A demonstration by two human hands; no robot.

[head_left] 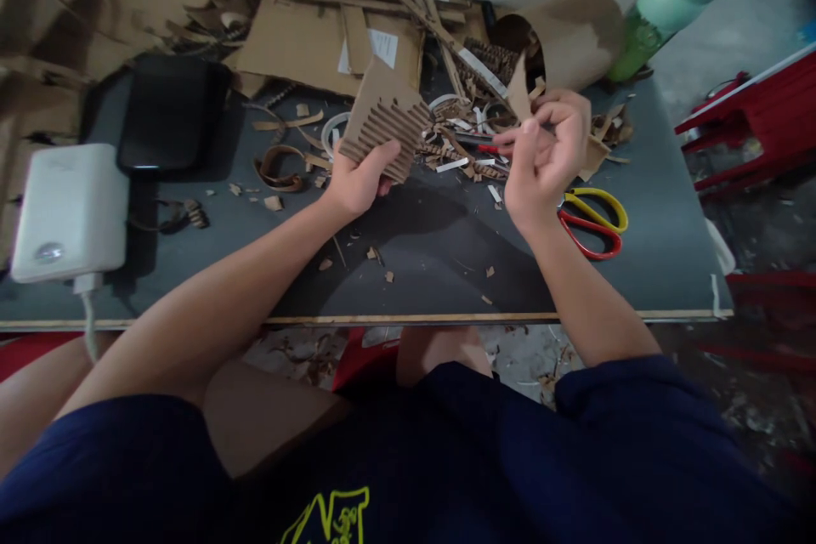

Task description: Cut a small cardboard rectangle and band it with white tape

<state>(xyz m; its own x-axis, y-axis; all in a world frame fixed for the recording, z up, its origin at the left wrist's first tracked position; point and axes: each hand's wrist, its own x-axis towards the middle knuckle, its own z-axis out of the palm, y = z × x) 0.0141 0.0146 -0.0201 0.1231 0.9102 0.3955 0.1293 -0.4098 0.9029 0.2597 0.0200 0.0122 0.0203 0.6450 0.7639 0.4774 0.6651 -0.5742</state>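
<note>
My left hand (pixel 366 178) grips a cardboard piece (pixel 388 115) whose upper layer is partly peeled, showing corrugated ridges; the thumb lies across its lower edge. To the right, my right hand (pixel 545 149) pinches a small torn scrap of brown paper (pixel 519 89) between thumb and fingers, raised above the table. The two hands are apart. Between and behind them lies a heap of cardboard strips and white paper bits (pixel 456 140). Scissors (pixel 592 221) with one yellow and one red handle rest beside my right forearm.
On the dark table (pixel 433 272), a white device (pixel 73 212) with a cable and a black case (pixel 172 115) lie left. A cardboard sheet (pixel 280 42) and long strips are at the back. A green bottle (pixel 669 4) stands back right, near red stools (pixel 752 127).
</note>
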